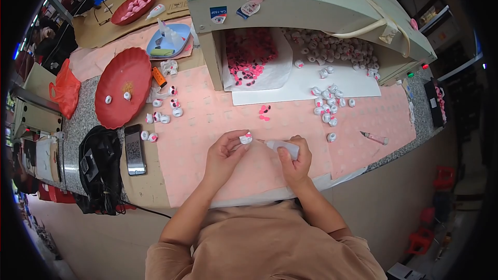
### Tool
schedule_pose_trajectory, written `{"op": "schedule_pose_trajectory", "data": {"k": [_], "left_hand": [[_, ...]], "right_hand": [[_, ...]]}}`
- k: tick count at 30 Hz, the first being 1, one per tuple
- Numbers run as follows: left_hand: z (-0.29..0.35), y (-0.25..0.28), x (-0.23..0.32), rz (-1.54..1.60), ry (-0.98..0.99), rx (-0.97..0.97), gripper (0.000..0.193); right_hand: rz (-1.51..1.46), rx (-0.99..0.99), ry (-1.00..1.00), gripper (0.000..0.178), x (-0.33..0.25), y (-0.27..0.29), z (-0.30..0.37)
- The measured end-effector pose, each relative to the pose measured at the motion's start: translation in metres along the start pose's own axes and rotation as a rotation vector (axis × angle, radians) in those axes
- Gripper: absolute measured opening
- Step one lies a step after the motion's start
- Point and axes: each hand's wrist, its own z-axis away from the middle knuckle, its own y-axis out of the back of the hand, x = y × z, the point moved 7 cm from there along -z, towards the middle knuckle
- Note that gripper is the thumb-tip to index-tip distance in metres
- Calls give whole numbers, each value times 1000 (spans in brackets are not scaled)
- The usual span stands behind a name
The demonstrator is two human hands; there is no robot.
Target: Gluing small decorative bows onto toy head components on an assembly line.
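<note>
My left hand [223,156] pinches a small rounded white piece [245,139] with a pink patch between thumb and fingertips, above the pink sheet [218,109]. In my right hand [298,165] is a translucent squeeze bottle [287,149], tilted so that its thin tip points left at the white piece. A small gap seems to lie between tip and piece. Just beyond both hands, several flat pink and dark red bits [264,113] lie on the sheet. To their right sits a loose cluster of similar white pieces [327,102].
A pale green open-fronted cabinet [311,0] stands at the back, with a heap of white pieces [332,46] and many pink bits [249,54] inside. Left are a red dish [111,101], a phone [135,150], an orange tool [158,77] and a blue tray [179,46]. A pen-like tube [374,138] lies right.
</note>
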Motion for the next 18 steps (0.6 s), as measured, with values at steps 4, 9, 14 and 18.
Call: {"op": "schedule_pose_trajectory", "data": {"k": [4, 9, 14, 18], "left_hand": [[-1, 0, -1, 39, -12, 24, 33], [-2, 1, -3, 32, -29, 14, 34], [-6, 7, 3, 120, 12, 3, 38], [-4, 15, 8, 156, 38, 38, 38]], "right_hand": [[-6, -30, -48, 14, 1, 1, 0], [-32, -77, -112, 15, 7, -4, -1], [-134, -88, -424, 23, 37, -8, -19], [228, -303, -225, 22, 28, -28, -60]]}}
